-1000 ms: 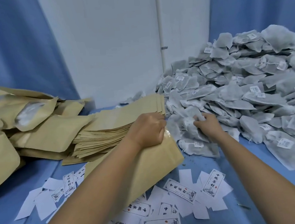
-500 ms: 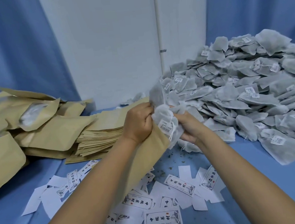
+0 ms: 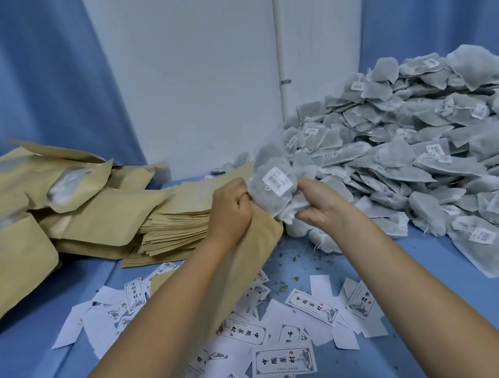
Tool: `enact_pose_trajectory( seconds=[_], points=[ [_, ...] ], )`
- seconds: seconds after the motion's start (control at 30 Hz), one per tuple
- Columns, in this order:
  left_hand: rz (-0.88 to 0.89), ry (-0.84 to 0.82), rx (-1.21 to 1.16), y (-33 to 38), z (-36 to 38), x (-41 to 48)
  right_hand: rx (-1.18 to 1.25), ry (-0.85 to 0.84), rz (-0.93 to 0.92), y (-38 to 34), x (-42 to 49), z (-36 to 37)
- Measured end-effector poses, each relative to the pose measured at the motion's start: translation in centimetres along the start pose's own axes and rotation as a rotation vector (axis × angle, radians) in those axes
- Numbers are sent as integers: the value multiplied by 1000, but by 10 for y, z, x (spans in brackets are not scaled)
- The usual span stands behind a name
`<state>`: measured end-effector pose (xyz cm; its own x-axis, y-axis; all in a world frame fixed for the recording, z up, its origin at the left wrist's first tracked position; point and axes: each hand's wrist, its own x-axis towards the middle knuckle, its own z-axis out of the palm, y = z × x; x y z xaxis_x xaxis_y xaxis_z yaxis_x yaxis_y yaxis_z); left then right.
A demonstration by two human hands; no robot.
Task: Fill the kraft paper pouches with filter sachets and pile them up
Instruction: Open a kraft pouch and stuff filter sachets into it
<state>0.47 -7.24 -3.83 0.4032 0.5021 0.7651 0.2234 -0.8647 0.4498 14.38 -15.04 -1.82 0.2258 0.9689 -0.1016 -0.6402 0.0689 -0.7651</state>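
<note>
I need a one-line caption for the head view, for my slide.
Left hand grips a brown kraft paper pouch while right hand holds a bunch of grey filter sachets at its mouth.

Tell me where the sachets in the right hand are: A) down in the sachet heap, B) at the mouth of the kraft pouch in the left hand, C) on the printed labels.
B: the right hand holds the filter sachets against the top of the kraft pouch gripped by the left hand.

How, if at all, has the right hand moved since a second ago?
Yes: the right hand pulled leftward out of the sachet heap, carrying sachets to the pouch.
</note>
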Motion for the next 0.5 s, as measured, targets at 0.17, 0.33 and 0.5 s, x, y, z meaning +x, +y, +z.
enact_pose_trajectory(
  seconds=[0.17, 0.33, 0.5],
  points=[
    [-16, 102, -87, 3, 0, 4, -328, 36, -16, 20, 0, -19],
    [17, 113, -105, 3, 1, 4, -665, 55, -132, 15, -2, -25],
    [179, 48, -48, 12, 10, 4, -1595, -297, -426, 12, -10, -8]
  ],
)
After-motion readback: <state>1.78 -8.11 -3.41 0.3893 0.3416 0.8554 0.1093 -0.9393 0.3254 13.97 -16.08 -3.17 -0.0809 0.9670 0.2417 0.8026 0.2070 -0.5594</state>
